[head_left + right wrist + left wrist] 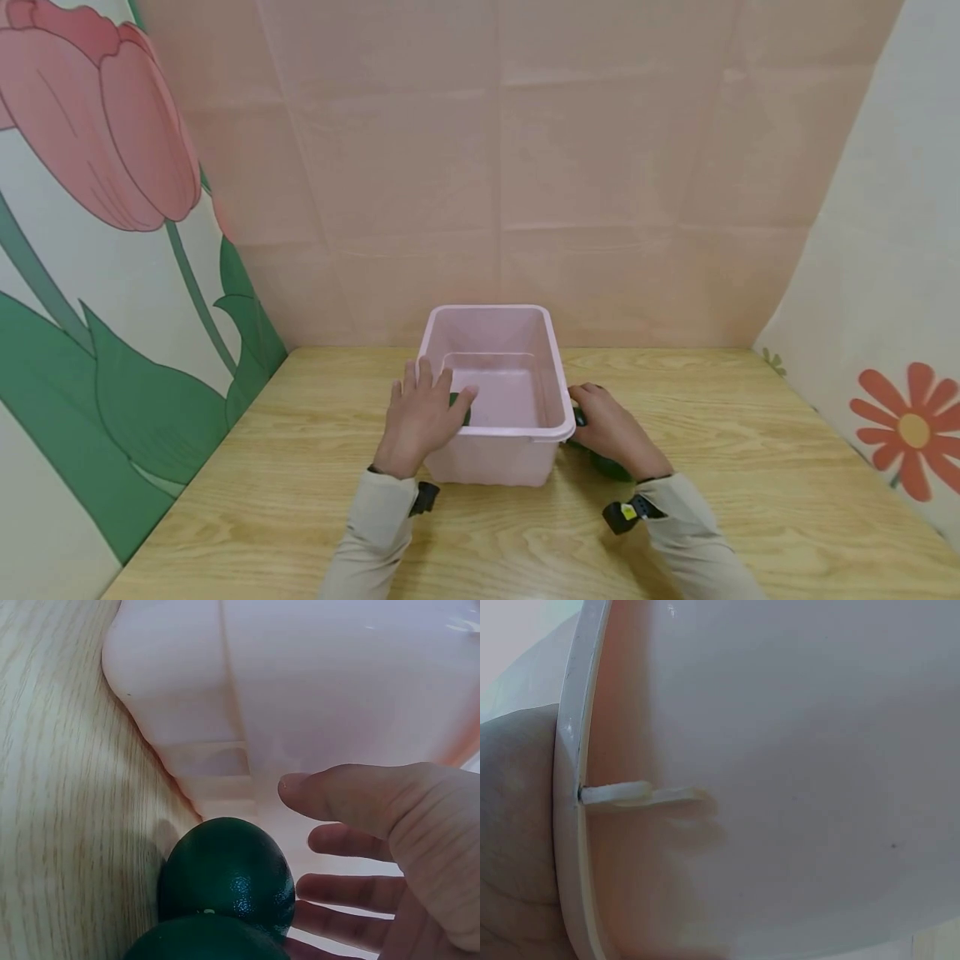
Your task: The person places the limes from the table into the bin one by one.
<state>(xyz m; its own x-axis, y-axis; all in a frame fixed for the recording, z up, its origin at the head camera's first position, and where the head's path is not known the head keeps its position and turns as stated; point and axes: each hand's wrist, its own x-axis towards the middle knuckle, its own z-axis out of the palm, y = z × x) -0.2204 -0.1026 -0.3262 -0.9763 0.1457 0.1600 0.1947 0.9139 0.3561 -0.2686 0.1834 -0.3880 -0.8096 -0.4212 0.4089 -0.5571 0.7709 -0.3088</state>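
Observation:
A pink plastic bin (pixel 487 458) stands on the wooden table. My left hand (pixel 423 412) lies across its near left rim with the fingers extended and thumb spread. A dark green thing (pixel 465 414) shows inside the bin, partly hidden under that thumb. Outside the bin, my right hand (pixel 611 427) is low by the right wall. Two glossy dark green round fruits, one nearer the bin (pixel 232 866) and one nearer the camera (pixel 206 941), lie by its fingertips in the right wrist view. The right fingers are loosely extended, thumb apart, with nothing between them.
The wooden tabletop (pixel 277 492) extends around the bin. Behind it hangs a plain pinkish backdrop (pixel 487 167). Panels with a painted tulip (pixel 112 125) and a red flower (pixel 913 429) stand at the left and right sides.

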